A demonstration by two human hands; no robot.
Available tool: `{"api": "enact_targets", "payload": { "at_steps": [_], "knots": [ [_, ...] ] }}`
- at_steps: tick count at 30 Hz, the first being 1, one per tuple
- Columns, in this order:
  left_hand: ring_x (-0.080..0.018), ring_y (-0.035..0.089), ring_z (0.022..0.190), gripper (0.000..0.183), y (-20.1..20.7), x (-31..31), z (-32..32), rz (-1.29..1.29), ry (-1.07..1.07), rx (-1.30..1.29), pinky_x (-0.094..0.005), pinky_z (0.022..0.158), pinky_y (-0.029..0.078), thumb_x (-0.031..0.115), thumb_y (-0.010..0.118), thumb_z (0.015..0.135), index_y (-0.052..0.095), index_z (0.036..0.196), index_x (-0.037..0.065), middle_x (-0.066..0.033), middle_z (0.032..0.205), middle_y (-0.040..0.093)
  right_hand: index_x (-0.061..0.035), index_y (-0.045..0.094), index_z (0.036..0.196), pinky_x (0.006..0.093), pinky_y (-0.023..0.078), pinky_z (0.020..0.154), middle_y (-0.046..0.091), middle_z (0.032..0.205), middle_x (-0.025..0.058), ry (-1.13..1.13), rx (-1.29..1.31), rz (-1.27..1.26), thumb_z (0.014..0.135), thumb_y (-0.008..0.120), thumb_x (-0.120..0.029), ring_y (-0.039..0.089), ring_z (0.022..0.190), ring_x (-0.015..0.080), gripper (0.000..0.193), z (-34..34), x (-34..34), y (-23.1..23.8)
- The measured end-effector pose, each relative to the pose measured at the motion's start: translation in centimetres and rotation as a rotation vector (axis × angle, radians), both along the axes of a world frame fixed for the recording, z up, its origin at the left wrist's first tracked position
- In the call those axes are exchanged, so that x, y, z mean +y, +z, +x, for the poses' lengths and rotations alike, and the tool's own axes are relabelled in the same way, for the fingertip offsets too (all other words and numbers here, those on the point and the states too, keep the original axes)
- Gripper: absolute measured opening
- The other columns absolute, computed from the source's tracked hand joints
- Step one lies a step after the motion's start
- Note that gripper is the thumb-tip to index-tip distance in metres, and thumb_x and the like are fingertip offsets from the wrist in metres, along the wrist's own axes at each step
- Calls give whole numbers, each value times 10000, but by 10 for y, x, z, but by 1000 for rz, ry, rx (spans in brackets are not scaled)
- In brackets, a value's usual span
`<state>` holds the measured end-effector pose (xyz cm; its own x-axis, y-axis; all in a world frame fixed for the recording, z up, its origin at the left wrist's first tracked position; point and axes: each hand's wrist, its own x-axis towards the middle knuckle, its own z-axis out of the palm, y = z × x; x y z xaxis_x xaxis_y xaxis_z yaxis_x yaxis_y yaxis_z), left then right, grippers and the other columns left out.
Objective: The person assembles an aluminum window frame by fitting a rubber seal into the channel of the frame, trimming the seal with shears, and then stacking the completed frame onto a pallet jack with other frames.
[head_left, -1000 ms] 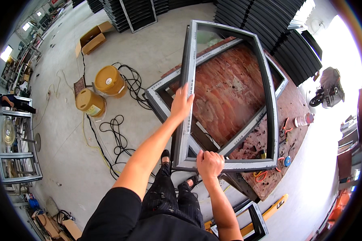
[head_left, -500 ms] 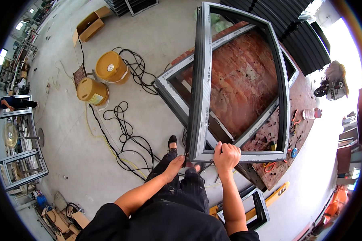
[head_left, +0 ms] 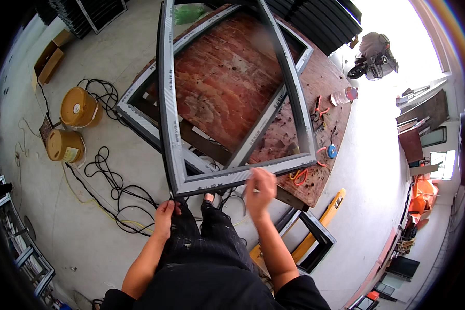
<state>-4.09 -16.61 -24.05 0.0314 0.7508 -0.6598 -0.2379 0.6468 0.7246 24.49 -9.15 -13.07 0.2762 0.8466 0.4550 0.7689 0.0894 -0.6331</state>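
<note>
A grey-and-black window frame [head_left: 168,98] with white film on its faces is tilted up in front of me, over a second similar frame [head_left: 256,135] on the worktable [head_left: 320,178]. My left hand [head_left: 163,219] is pinched closed just below the upper frame's near left corner. A thin dark end shows by its fingertips, too small to name. My right hand [head_left: 261,191] is curled at the near bar of the upper frame, overlapping its edge. Its fingers are slightly blurred, and what lies in them is hidden.
Red-handled pliers [head_left: 318,111], a blue tape measure [head_left: 331,151] and a clear jar [head_left: 341,97] are on the table's right side. Yellow buckets [head_left: 77,106] and looped black cables [head_left: 108,175] are on the floor at left. Another frame [head_left: 318,232] lies by a yellow bar [head_left: 333,206].
My view has swung to the right, so the scene sits further left. My right hand no longer wraps over the near bar; it is curled at its edge. My left hand stays near the corner.
</note>
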Motion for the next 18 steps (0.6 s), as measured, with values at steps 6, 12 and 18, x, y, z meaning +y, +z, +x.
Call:
{"api": "enact_targets", "payload": {
  "at_steps": [6, 12, 18],
  "knots": [
    [-83, 494, 624, 319, -5, -1, 24, 21, 110, 46, -233, 612, 343, 347, 563, 938, 628, 877, 41, 16, 675, 555, -10, 627, 946, 349, 483, 762, 648, 881, 114, -629, 69, -236, 820, 561, -109, 614, 818, 254, 173, 235, -67, -105],
    [-106, 497, 631, 263, 16, -1, 31, 25, 213, 201, -255, 622, 384, 270, 556, 940, 631, 912, 20, 0, 668, 538, -89, 469, 1307, 387, 377, 1037, 510, 1310, 166, -270, -699, -632, 790, 614, -158, 475, 1228, 309, 541, 357, -15, -135],
    [-102, 500, 631, 252, 24, 4, 36, 41, 246, 198, -253, 628, 394, 254, 559, 934, 633, 904, 15, -7, 666, 547, -115, 384, 1393, 398, 320, 1087, 371, 1453, 151, -171, -735, -1062, 717, 717, -270, 355, 1342, 308, 770, 349, 20, -114]
  ]
}}
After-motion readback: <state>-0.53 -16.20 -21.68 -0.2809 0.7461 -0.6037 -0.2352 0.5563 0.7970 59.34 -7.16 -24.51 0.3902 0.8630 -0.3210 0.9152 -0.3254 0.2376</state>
